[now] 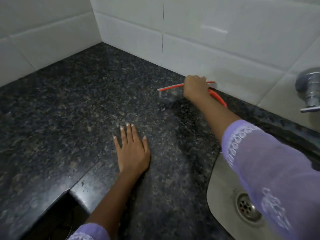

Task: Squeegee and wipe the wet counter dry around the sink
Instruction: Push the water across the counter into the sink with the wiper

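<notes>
Right hand (195, 87) grip curled round red-handled squeegee (173, 87) at white-tiled wall; left hand (132, 149) spread flat on speckled dark granite tabletop (78, 104); best pull blade evenly toward steel sink (225, 187).

Walls: white glossy tiles (216, 28) in large rectangles, meeting at an inside corner at upper left of centre.
Grout: thin pale joints, plus one dark vertical seam (162, 32).
Light: soft reflections on the tile right of the seam.
Fixture: a chrome tap (310, 89) mounted on the tiled wall at the right edge.
</notes>
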